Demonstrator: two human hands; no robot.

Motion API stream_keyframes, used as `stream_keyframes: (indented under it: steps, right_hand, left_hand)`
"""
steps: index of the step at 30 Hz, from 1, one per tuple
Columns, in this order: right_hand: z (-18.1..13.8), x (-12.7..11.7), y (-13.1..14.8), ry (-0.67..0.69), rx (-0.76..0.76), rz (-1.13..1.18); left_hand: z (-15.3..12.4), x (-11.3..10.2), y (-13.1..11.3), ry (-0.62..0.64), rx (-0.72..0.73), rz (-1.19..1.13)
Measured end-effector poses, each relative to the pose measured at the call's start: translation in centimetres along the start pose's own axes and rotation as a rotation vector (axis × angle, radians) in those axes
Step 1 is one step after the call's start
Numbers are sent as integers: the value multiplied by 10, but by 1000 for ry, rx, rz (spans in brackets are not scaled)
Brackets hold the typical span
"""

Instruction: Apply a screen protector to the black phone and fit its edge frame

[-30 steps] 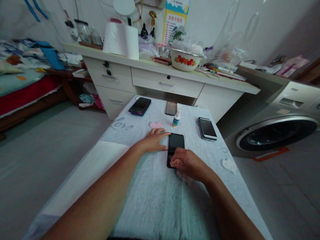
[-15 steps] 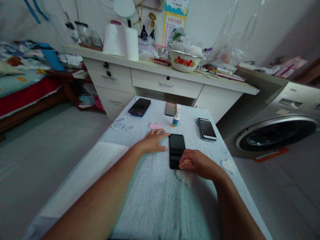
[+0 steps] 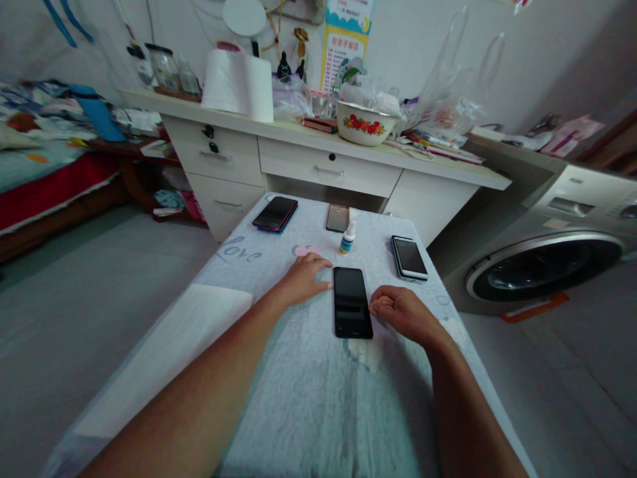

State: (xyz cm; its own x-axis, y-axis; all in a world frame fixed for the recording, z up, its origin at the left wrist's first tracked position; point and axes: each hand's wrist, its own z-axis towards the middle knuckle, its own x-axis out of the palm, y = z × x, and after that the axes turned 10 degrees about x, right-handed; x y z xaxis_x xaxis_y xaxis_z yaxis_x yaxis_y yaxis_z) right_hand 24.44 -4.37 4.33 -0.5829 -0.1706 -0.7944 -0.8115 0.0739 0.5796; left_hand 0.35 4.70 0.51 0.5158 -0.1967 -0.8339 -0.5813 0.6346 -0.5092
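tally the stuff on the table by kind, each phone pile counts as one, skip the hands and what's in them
Single phones: 2 (front phone, back phone)
Phone piles: 2 (left pile, right pile)
Bottles: 1 (small bottle)
Total: 5

I was in a home: to the left of the white drawer cabinet (image 3: 298, 158) I had a bed (image 3: 54, 172) with rumpled cloth (image 3: 52, 123), and to the cabinet's right a front-loading washing machine (image 3: 545, 265). On top of the cabinet I saw a big white paper roll (image 3: 236, 86), a flowered bowl (image 3: 365, 124), a lidded glass jar (image 3: 164, 70) and a clear plastic bag (image 3: 458, 99); above it, a colourful poster (image 3: 343, 50) on the wall (image 3: 413, 40).
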Motion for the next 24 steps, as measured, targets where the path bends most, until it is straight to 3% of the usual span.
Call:
stream_keyframes:
  steps: [2,5,12,18,24]
  right_hand:
    - [1,-1,0,-21,36,6]
    - [3,-1,2,-35,111,-21]
    - [9,4,-1,-17,167,-75]
    - [12,9,-1,-25,198,-73]
    - [12,13,1,-26,218,-54]
  left_hand:
    - [2,0,-1,-110,-21,-30]
    - [5,-2,-5,-123,-68,-118]
    - [2,-8,-19,92,-62,-203]
    - [-3,-8,-27,345,-201,-386]
    - [-5,-5,-31,392,-321,-556]
